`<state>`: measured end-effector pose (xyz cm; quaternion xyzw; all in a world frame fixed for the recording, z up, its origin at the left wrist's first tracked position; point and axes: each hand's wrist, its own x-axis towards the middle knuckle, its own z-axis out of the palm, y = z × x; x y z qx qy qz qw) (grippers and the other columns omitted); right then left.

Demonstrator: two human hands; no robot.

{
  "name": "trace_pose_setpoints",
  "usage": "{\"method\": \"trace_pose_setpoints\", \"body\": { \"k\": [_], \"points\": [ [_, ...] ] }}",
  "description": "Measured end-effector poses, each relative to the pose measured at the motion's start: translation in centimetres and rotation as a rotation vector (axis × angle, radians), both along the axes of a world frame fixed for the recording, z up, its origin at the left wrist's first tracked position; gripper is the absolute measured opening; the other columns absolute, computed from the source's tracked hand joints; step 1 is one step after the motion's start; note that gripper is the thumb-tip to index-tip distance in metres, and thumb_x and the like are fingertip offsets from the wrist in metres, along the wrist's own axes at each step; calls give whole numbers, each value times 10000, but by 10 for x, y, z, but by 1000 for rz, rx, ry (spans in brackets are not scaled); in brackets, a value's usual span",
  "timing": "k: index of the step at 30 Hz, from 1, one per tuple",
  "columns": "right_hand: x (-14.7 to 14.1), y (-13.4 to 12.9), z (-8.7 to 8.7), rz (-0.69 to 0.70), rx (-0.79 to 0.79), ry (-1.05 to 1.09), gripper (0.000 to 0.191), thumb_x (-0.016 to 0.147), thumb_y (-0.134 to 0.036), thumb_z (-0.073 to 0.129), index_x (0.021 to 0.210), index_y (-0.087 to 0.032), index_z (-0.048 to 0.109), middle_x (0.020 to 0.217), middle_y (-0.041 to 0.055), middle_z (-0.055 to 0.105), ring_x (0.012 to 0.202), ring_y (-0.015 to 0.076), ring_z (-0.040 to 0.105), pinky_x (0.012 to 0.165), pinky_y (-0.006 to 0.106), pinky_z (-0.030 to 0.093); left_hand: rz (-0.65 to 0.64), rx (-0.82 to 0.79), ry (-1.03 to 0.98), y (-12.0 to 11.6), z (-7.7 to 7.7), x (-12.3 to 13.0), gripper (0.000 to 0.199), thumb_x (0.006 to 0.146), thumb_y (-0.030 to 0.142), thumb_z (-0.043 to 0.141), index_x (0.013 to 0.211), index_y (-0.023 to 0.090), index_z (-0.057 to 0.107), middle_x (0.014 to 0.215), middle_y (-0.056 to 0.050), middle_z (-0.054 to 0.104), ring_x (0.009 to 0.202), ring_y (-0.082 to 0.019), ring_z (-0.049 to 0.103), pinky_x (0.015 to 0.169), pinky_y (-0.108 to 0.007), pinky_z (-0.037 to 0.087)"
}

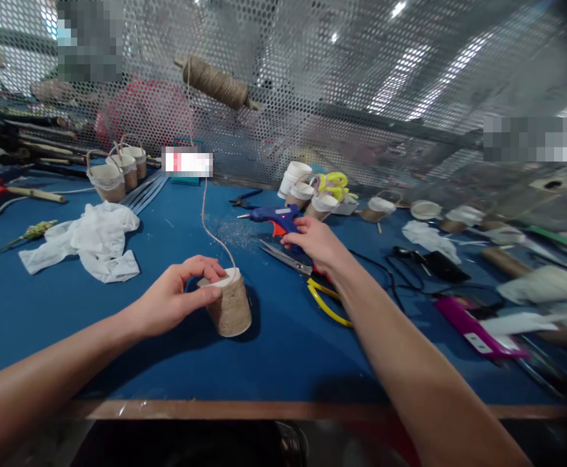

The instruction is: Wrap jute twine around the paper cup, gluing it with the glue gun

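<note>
A small cup wrapped in brown twine [232, 310] stands near the front of the blue table, its white end up. My left hand [186, 287] is closed on its rim, thumb in front and fingers over the top. A strand of twine [205, 217] runs from the cup up towards a spool [215, 82] on the mesh. Farther right, my right hand [313, 240] is closed round the rear of a blue glue gun [276, 214] with a red trigger, its nozzle pointing left. Just below that hand lie scissors [288, 258] with yellow handles [325, 308].
White crumpled cloth [91, 240] lies on the left. Several twine-covered cups [108, 181] stand at the back left, others [322, 206] at the back centre. A purple box [478, 327], black cables and white strips lie right. Perforated metal mesh [322, 71] rises behind.
</note>
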<state>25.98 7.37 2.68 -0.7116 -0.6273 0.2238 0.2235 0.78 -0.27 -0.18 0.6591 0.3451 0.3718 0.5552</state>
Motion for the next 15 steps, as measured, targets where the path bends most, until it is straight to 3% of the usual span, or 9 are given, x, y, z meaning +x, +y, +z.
{"method": "trace_pose_setpoints", "body": {
  "k": [2,5,8,15],
  "points": [
    [2,-25,12,66,-3,170,207,834,-220,520,1023,-135,523,842,48,645,698,118,620,669,253,518,9,-69,-33,1,1,0,87,762,217,579,719,156,534,1008,-77,551,1066,-225,476,932,-366,322],
    [0,-60,24,172,-41,335,173,785,-341,540,814,-170,547,634,3,607,524,110,577,502,226,484,28,-139,-84,2,1,0,103,749,226,602,712,153,540,993,-66,557,1052,-220,481,916,-355,338],
    [-8,-86,24,269,-39,434,206,768,-385,569,809,-182,570,539,-35,557,425,83,495,412,202,413,44,-104,-74,4,0,0,122,744,245,617,706,150,551,980,-67,567,1053,-221,482,923,-356,339],
    [-19,-107,14,219,-52,366,215,772,-373,549,720,-166,572,431,-55,482,375,75,441,388,202,397,84,-25,-11,12,-2,-6,88,769,231,589,731,159,554,1006,-57,580,1030,-208,509,947,-375,336]
  ]
}}
